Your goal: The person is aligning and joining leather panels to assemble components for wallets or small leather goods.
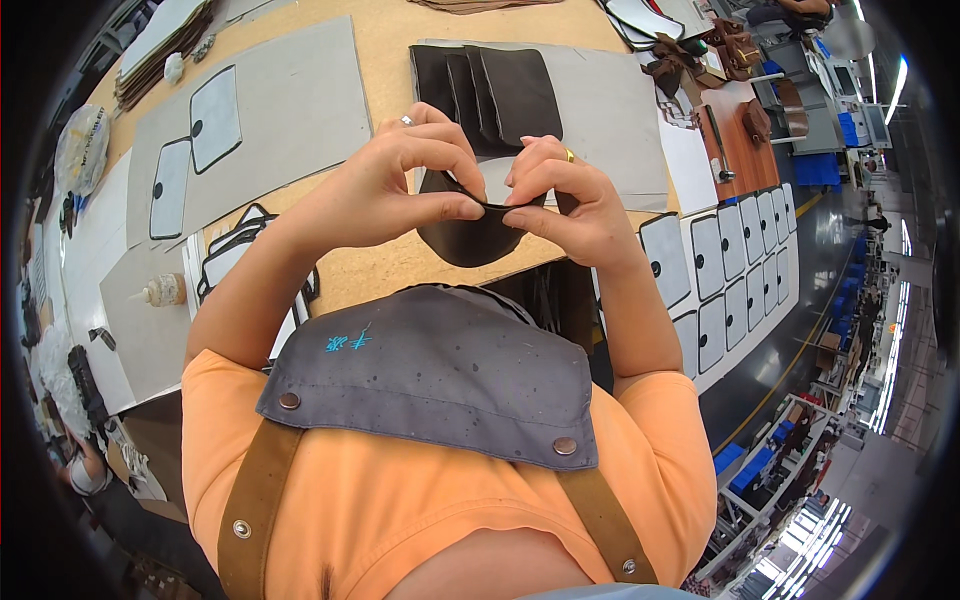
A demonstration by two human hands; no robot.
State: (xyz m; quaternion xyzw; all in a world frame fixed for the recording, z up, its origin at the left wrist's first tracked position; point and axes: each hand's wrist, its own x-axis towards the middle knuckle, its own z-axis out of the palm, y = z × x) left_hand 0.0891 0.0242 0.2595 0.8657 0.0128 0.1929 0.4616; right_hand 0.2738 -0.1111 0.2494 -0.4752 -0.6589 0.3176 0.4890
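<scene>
A dark brown or black leather-like piece (468, 236) with a rounded lower edge hangs between my hands, above the near edge of the table. My left hand (425, 178) pinches its upper edge between thumb and fingers. Close beside it, my right hand (568, 200) grips the same edge, thumb against forefinger. The edge bows between the two pinches. Just beyond my hands, several similar dark pieces (520, 95) lie overlapped in a fanned row on a grey board (612, 125).
On the left, another grey board (300, 100) carries two pale, black-edged panels (216, 118). A small bottle (165, 290) stands nearer. At right, rows of similar panels (706, 262) lie on a white surface, beside a reddish-brown board (745, 165) with a dark long-handled tool (717, 140).
</scene>
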